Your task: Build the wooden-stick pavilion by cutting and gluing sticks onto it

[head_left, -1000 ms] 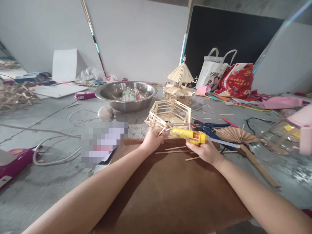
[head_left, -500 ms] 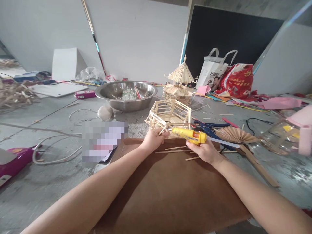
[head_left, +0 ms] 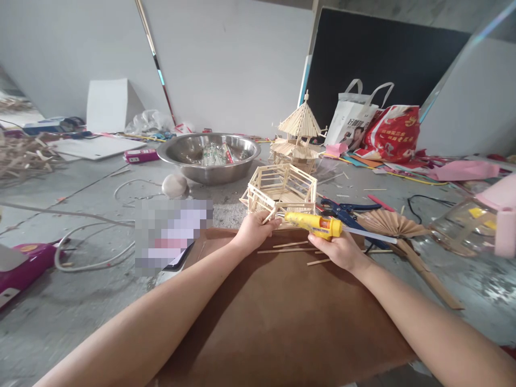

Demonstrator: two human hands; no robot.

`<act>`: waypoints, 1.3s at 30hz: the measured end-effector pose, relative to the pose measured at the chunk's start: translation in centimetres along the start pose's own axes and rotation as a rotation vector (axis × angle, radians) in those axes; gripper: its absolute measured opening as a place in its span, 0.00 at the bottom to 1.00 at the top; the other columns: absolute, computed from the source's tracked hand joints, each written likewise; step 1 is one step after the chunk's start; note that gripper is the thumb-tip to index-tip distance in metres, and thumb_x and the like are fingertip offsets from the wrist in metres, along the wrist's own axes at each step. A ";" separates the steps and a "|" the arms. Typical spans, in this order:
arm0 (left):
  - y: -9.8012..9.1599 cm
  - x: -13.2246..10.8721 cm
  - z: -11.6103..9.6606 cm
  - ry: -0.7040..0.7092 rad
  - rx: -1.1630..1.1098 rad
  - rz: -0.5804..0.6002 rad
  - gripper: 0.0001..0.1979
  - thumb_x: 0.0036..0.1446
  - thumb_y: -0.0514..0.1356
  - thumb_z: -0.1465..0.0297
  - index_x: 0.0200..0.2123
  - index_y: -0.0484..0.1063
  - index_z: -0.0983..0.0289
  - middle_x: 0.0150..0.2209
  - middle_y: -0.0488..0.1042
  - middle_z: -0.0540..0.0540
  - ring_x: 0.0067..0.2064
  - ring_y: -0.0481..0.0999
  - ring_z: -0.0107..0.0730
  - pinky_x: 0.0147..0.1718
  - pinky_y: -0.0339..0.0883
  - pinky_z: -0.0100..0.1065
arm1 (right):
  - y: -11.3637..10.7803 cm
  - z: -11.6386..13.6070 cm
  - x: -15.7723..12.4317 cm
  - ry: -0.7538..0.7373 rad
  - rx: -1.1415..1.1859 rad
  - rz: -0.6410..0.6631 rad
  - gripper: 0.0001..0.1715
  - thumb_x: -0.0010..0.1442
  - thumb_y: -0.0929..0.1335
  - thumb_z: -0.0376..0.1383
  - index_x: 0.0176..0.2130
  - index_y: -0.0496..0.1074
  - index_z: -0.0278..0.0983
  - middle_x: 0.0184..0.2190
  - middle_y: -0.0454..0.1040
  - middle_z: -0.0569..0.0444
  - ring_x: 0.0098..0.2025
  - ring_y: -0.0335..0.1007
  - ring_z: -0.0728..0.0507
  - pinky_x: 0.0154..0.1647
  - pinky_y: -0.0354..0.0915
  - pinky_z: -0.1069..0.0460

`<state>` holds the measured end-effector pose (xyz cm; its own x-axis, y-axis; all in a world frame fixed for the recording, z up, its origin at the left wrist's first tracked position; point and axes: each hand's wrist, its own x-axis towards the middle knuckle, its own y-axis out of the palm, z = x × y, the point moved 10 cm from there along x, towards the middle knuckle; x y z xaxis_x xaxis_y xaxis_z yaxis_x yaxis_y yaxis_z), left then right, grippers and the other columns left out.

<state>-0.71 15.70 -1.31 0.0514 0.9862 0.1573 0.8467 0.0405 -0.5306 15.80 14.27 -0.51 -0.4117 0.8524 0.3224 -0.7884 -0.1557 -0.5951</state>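
My left hand [head_left: 255,232] is closed at the near corner of an open, many-sided frame [head_left: 304,185] built from thin wooden sticks. A short wooden stick [head_left: 266,216] is pinched between its thumb and fingers. In my right hand [head_left: 342,250] is a yellow hot glue gun [head_left: 310,223], its nozzle pointing left at my left fingertips. From the gun's back end a pale glue stick [head_left: 368,234] sticks out. Loose wooden sticks [head_left: 288,249] lie on the brown board [head_left: 282,317] below my hands. Behind the frame stands a stick pavilion [head_left: 300,126] with a pointed roof.
A steel basin [head_left: 209,174] with wrapped items stands behind, left of the frame. A phone [head_left: 177,236], partly blurred out, lies left of the board. Blue-handled pliers [head_left: 346,207], a folded paper fan [head_left: 391,223] and a clear jug [head_left: 459,226] are at the right. Cables [head_left: 97,217] cross the left floor.
The glue gun's nozzle has drawn back very slightly to the right from my left fingertips. The left hand and the frame stay almost in place.
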 end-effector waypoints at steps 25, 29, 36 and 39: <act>0.1 0.2 0.6 -0.020 -0.039 0.006 0.16 0.44 0.56 0.60 0.33 0.70 0.66 0.15 0.64 0.46 0.20 0.62 0.24 0.21 0.55 0.27 | 0.0 0.7 0.0 -0.034 -0.024 -0.016 0.11 0.52 0.63 0.38 0.32 0.72 0.37 0.31 0.75 0.53 0.39 0.69 0.42 0.42 0.63 0.48; 0.2 0.2 0.5 -0.030 -0.038 0.020 0.15 0.44 0.56 0.60 0.31 0.70 0.65 0.15 0.64 0.46 0.19 0.62 0.23 0.20 0.55 0.26 | 0.1 0.8 0.0 -0.047 -0.031 -0.007 0.11 0.52 0.63 0.39 0.33 0.72 0.37 0.32 0.75 0.53 0.39 0.69 0.42 0.43 0.63 0.48; 0.1 0.0 0.0 -0.036 -0.043 0.020 0.13 0.44 0.55 0.60 0.20 0.65 0.65 0.14 0.64 0.46 0.18 0.59 0.22 0.20 0.53 0.26 | -0.1 1.0 0.0 -0.058 -0.041 -0.029 0.12 0.52 0.63 0.38 0.33 0.72 0.37 0.33 0.75 0.53 0.39 0.69 0.42 0.43 0.64 0.48; 0.0 -0.1 -0.1 -0.042 -0.030 0.021 0.13 0.44 0.55 0.60 0.19 0.62 0.64 0.14 0.63 0.46 0.18 0.58 0.21 0.20 0.53 0.26 | 0.0 0.9 0.0 -0.050 -0.041 -0.024 0.11 0.52 0.62 0.39 0.33 0.72 0.37 0.32 0.75 0.53 0.39 0.69 0.42 0.43 0.64 0.49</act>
<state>-0.66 15.62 -1.30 0.0473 0.9927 0.1111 0.8613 0.0158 -0.5079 15.39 13.84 0.16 -0.4164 0.8292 0.3728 -0.7793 -0.1144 -0.6161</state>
